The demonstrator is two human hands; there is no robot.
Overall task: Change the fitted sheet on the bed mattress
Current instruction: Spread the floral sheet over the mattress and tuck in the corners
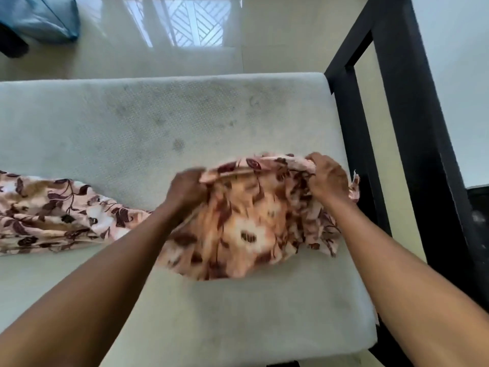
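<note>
A bare white mattress (132,123) with grey stains lies across the view on a black bed frame (397,102). A floral fitted sheet (243,223) in peach, cream and brown is bunched on the mattress near its right end, and it trails off to the left edge (47,213). My left hand (186,186) grips the sheet's gathered edge at the bunch's upper left. My right hand (326,178) grips the edge at the upper right, close to the frame. The bunch between my hands is lifted a little and blurred.
A glossy tiled floor (277,35) lies beyond the mattress, with a window's reflection on it. A blue bag (39,17) sits on the floor at the top left. The black frame's rails run along the mattress's right side, next to a pale wall (455,75).
</note>
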